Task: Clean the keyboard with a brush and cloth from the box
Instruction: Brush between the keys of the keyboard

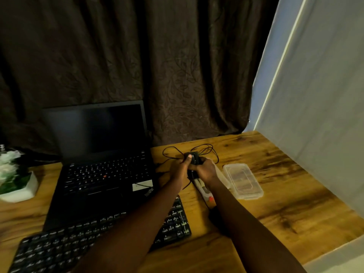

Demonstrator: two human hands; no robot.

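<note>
While your hands work just beyond the keyboard's (pixel 173 219) right end, the clear plastic box (pixel 223 177) sits under them, mostly hidden. A white item with a red patch shows inside; you cannot identify it. The transparent rectangular lid (pixel 243 181) lies flat just beside the box, farther from the keyboard. Your left hand (pixel 179 170) and right hand (pixel 205 170) both curl tightly round a black mouse (pixel 194 157). Its thin cable (pixel 206 148) loops over the wood-grain desk (pixel 275 194). The keyboard is black and flat, with pale legends.
</note>
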